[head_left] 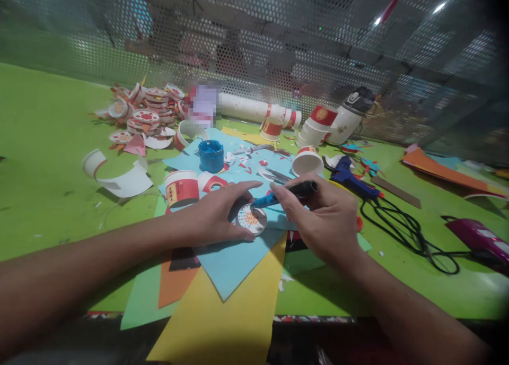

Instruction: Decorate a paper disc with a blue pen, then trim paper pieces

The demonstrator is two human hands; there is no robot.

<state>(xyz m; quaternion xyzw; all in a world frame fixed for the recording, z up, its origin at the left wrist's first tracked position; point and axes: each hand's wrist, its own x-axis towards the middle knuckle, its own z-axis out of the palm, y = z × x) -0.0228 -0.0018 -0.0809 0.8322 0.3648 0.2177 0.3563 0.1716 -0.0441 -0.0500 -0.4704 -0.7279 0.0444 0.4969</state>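
My left hand lies over a small round paper disc with a red and orange pattern, fingers curled round its edge and holding it down on a light blue paper sheet. My right hand is closed on a marker pen with a black body and a blue tip. The tip points down and left at the disc, right above it. A red and white paper cup stands just left of my left hand.
Yellow, orange and green paper sheets overlap at the near table edge. A blue paint pot, a blue glue gun with black cord, scissors, more cups, a pile of cut discs and a white bottle lie behind. Perforated metal screen at the back.
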